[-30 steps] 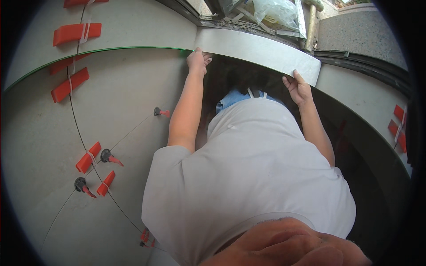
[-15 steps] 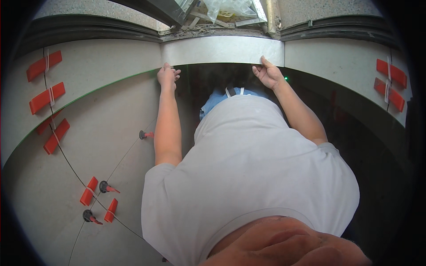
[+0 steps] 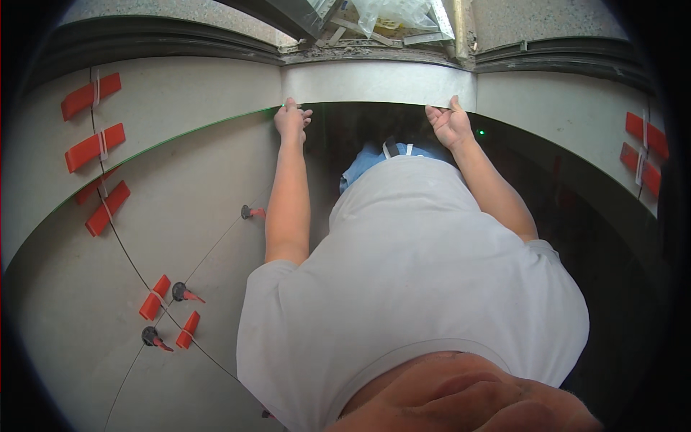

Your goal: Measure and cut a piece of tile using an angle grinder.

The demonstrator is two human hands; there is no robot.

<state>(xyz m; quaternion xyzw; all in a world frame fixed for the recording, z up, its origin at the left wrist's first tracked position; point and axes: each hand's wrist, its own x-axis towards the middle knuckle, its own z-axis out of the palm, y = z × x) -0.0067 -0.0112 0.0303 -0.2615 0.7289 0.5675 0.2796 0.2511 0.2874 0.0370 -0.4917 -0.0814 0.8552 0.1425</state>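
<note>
A narrow grey tile strip (image 3: pixel 378 83) stands upright against the wall at the top middle. My left hand (image 3: pixel 291 121) grips its lower left corner, and my right hand (image 3: pixel 449 124) grips its lower right edge. Both arms reach forward over my white shirt (image 3: pixel 417 288). Below the strip lies a dark untiled gap (image 3: pixel 360 129). Grey wall tiles (image 3: pixel 187 93) flank the strip on both sides.
Red levelling wedges (image 3: pixel 90 147) sit along the tile joints on the left, and more (image 3: pixel 644 144) on the right. Laid grey floor tiles (image 3: pixel 108 288) carry red clips with black caps (image 3: pixel 173 313). Rubble and a plastic bag (image 3: pixel 392 14) lie beyond the wall.
The view has swung so the strip now sits level and centred. Both hands have stayed on its lower edge throughout.
</note>
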